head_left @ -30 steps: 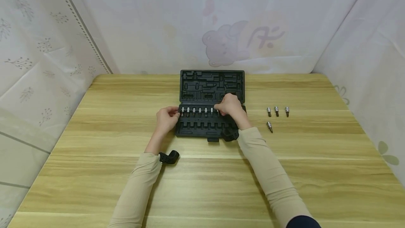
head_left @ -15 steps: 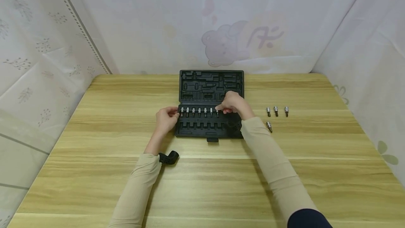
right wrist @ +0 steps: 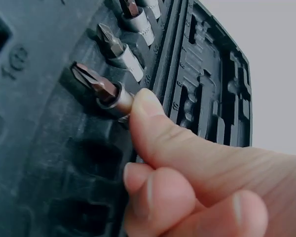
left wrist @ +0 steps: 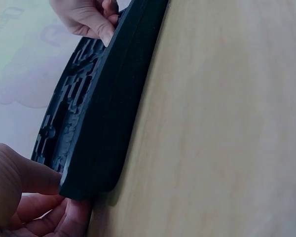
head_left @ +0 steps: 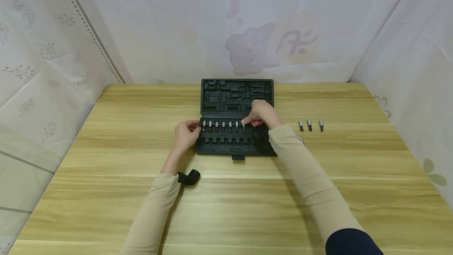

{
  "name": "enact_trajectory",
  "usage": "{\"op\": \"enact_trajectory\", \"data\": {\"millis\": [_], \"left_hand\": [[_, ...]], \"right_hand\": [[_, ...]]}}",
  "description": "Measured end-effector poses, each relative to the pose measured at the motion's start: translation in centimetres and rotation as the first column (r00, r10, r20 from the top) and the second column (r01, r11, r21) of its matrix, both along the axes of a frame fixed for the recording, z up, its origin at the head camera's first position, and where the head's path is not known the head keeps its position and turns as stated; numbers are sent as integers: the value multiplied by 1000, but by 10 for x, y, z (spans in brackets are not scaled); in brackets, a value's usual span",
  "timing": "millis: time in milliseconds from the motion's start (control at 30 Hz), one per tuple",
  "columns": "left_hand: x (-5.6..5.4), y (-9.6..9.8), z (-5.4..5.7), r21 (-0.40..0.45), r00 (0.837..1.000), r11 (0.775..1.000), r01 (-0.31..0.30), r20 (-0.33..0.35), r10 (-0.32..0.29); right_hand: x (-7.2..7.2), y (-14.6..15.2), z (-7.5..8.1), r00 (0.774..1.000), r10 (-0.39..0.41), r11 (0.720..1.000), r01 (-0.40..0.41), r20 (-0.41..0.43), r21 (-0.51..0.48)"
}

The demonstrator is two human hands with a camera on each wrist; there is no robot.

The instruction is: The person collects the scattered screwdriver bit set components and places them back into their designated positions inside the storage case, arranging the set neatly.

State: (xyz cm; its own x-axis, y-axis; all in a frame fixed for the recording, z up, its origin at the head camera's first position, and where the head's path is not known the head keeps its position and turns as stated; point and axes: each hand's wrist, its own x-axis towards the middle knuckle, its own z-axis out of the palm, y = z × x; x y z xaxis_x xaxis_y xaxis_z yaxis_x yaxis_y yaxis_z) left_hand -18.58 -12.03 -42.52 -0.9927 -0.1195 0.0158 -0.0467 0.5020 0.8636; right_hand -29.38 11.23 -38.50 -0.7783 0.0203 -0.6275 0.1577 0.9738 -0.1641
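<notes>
A black plastic bit-socket case (head_left: 219,151) lies unfolded on the table, with several chrome bit sockets (head_left: 223,125) in its upper row of slots. My left hand (head_left: 185,135) grips the case's left edge; in the left wrist view its thumb is on top and its fingers are below. At the right end of the row, my right hand (head_left: 262,114) has its thumb (right wrist: 150,111) against the chrome end of a bit socket (right wrist: 101,89) lying in its slot. The other right fingers are curled beside it, apart from that socket. Two moulded slots in the right wrist view hold nothing.
On the wooden table (head_left: 354,160), three bit sockets (head_left: 310,125) stand in a row right of the case. Another bit socket (head_left: 301,139) is partly hidden by the right sleeve. A printed curtain (head_left: 170,30) hangs behind the table.
My right hand has shifted slightly up and right, uncovering the last bit socket in the row. Its sleeve now partly covers a loose one. The left hand stays on the case edge.
</notes>
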Motion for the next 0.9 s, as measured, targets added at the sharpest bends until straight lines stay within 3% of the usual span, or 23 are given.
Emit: {"op": "enact_trajectory", "data": {"millis": [167, 433, 567, 700, 900], "left_hand": [[1, 2, 0, 3, 1000, 1000, 10, -4, -10], [3, 4, 2, -7, 1000, 1000, 5, -10, -5], [3, 4, 2, -14, 1000, 1000, 5, -3, -5], [1, 3, 2, -19, 1000, 1000, 3, -3, -3], [1, 2, 1, -23, 999, 1000, -4, -36, 3]], "right_hand": [[-11, 0, -7, 999, 33, 997, -34, 11, 69], [9, -6, 20, 997, 75, 995, -74, -20, 65], [15, -8, 26, 996, 80, 993, -76, -40, 88], [15, -12, 29, 994, 101, 987, -95, -40, 130], [10, -20, 36, 990, 139, 975, -142, 28, 168]]}}
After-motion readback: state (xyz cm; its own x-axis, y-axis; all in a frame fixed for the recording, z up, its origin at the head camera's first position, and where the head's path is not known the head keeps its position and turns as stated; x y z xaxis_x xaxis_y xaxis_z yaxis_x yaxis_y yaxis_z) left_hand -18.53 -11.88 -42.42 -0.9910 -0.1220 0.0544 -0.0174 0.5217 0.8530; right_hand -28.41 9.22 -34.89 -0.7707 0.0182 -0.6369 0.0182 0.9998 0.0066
